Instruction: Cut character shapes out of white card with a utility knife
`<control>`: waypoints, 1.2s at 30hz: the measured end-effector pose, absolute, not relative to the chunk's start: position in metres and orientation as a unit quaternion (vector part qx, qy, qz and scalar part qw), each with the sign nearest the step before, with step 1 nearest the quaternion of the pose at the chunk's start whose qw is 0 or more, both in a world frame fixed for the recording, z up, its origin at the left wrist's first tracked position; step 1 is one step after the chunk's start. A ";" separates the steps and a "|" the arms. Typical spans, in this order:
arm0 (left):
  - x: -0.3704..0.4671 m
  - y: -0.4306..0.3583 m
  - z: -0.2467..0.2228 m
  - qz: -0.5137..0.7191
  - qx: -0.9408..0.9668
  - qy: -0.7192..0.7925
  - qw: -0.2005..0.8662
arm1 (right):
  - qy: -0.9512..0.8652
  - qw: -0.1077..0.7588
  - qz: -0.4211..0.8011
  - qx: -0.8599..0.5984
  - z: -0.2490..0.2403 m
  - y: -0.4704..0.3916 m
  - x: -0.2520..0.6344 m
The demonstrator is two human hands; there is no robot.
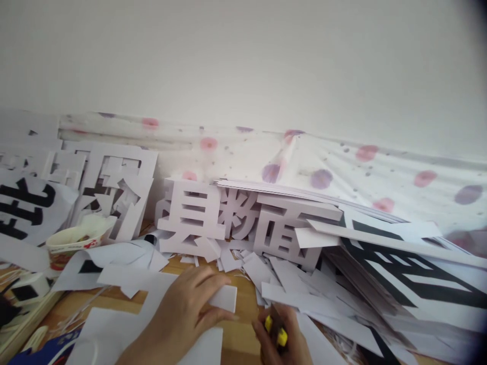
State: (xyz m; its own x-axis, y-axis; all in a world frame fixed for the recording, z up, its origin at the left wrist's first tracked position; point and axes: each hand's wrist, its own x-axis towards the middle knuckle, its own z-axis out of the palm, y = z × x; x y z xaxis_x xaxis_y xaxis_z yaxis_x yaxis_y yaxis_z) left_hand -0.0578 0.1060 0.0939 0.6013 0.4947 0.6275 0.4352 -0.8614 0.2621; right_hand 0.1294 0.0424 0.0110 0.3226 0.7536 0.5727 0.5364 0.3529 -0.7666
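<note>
My left hand point(186, 309) pinches a small white board piece point(224, 299) between thumb and fingers. Below that hand a larger white cut sheet point(152, 294) lies on the wooden table point(239, 334). To the right, my right hand point(283, 334) is closed around a dark cutter with yellow parts point(276, 329), apart from the white piece. Behind the hands stand thick white cut-out characters: one point(194, 218) at the centre and another point(289, 228) to its right.
White offcuts point(304, 284) are heaped behind and right of my right hand. Large sheets with black printing point(418, 274) lean at the right. A paper cup point(72, 243) and more cut-outs point(117, 187) stand at the left. Dotted sheeting point(228, 147) covers the lower wall.
</note>
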 end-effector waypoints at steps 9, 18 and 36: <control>-0.059 0.103 0.096 0.336 0.917 0.197 0.086 | -0.784 0.459 -0.053 -0.414 0.058 0.059 0.127; -0.058 0.101 0.096 0.301 0.928 0.188 0.114 | -0.816 0.403 -0.180 -0.374 0.055 0.065 0.131; -0.055 0.100 0.093 0.284 0.926 0.199 0.148 | -0.819 0.371 -0.136 -0.416 0.061 0.054 0.135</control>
